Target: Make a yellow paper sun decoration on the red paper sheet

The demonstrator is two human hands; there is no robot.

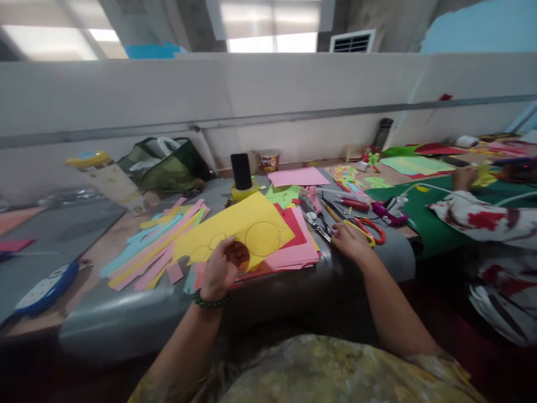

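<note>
My left hand (222, 267) is closed on the lower edge of a yellow paper sheet (235, 220), lifted over the pile and marked with drawn circles of different sizes. Under it lie red paper (297, 232) and pink sheets (308, 251). My right hand (350, 239) is low among the tools, its fingertips pinched together; what is in them is too small to make out. Beside it are scissors with orange and yellow handles (372, 228), a silver metal tool (318, 226) and a red-handled tool (354, 204).
Coloured paper strips (163, 243) lie left of the sheet. Behind stand a phone (240, 171), a paper cup (269, 160) and a green bag (168, 165). A tumbler (109, 182) is left, a purple power strip (389, 211) right. A co-worker's patterned sleeve (482, 215) reaches in from the right.
</note>
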